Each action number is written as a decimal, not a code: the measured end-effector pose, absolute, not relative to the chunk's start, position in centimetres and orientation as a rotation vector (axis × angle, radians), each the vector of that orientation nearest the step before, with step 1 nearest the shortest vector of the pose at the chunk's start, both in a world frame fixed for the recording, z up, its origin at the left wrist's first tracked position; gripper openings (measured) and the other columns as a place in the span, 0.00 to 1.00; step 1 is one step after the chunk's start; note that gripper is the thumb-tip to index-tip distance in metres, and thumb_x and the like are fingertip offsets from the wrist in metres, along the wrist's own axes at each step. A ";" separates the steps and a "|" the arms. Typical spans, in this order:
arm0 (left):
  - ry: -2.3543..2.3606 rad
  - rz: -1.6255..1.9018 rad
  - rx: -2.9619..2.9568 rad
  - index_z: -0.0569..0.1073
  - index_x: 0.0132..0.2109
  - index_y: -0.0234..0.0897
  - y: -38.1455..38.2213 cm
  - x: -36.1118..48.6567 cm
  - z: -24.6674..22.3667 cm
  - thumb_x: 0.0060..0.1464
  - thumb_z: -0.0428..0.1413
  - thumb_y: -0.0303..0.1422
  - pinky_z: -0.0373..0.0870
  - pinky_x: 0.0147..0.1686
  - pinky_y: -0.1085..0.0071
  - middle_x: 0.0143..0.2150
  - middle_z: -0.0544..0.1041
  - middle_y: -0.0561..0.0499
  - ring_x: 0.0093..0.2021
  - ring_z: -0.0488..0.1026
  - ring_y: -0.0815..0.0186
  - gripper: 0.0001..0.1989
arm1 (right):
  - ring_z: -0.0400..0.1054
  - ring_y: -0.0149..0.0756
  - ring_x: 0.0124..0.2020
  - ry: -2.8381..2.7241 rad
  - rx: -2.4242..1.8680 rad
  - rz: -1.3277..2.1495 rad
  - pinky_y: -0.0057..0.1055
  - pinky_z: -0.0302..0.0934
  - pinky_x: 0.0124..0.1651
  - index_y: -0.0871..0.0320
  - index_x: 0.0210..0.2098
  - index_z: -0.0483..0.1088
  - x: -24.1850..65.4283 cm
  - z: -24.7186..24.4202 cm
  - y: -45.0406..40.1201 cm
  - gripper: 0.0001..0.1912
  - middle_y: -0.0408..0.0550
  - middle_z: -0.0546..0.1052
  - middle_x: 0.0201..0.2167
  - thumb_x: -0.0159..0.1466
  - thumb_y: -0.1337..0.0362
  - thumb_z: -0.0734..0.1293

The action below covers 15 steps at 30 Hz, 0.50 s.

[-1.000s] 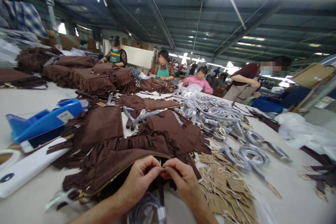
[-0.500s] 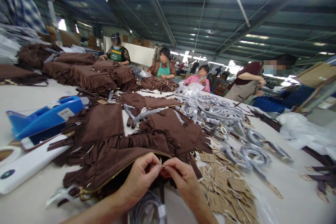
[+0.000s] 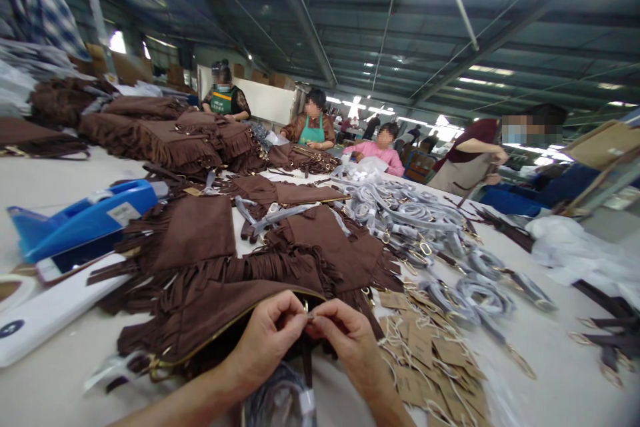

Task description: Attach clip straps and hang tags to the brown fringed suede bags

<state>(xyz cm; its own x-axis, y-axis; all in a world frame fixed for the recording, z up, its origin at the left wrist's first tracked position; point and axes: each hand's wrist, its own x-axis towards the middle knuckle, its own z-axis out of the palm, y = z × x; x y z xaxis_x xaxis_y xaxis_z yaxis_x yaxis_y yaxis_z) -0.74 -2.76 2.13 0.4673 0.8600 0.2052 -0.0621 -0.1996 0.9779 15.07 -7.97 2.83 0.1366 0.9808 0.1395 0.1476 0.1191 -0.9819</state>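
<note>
Head view: small item pinched between fingertips too tiny to identify; wrapped strap bundle (image 3: 280, 400) cut off at bottom edge. Left hand (image 3: 265, 340) and right hand (image 3: 345, 340) meet fingertip to fingertip, both grips closed in pinch at zipper edge of brown fringed bag (image 3: 210, 320), which lies on surface (image 3: 550, 373) directly before person. Kraft hang tags (image 3: 430, 360) piled just right of right hand. Versus half second ago: hands and bag hold same pose, view shifted slightly.
</note>
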 end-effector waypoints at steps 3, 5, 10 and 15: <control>0.714 0.982 1.542 0.68 0.27 0.35 -2.8 -0.7 2.3 0.51 0.54 0.37 0.58 0.25 0.75 0.22 0.66 0.56 0.24 0.60 0.70 0.10 | 0.72 0.34 0.27 -1.277 -1.278 0.911 0.27 0.67 0.34 0.57 0.28 0.76 14.9 2.9 -8.0 0.15 0.44 0.78 0.23 0.58 0.51 0.72; 0.710 0.989 1.546 0.68 0.26 0.35 -2.8 -0.7 2.4 0.51 0.54 0.37 0.57 0.25 0.75 0.22 0.65 0.56 0.24 0.59 0.70 0.10 | 0.71 0.34 0.27 -1.313 -1.277 0.865 0.26 0.66 0.34 0.57 0.28 0.76 14.8 2.9 -8.0 0.13 0.44 0.77 0.23 0.59 0.54 0.71; 0.730 1.017 1.574 0.67 0.25 0.36 -2.9 -0.7 2.3 0.51 0.54 0.35 0.54 0.23 0.75 0.21 0.61 0.58 0.22 0.56 0.71 0.10 | 0.70 0.32 0.27 -1.489 -1.295 0.625 0.24 0.63 0.30 0.57 0.28 0.75 14.8 2.7 -7.9 0.09 0.44 0.77 0.24 0.62 0.60 0.68; 0.734 0.995 1.589 0.68 0.26 0.36 -2.7 -0.6 1.9 0.50 0.54 0.35 0.55 0.24 0.75 0.21 0.62 0.57 0.23 0.57 0.70 0.09 | 0.71 0.31 0.25 -1.550 -1.306 0.561 0.22 0.63 0.29 0.56 0.29 0.74 15.1 2.0 -7.9 0.09 0.43 0.77 0.23 0.63 0.61 0.66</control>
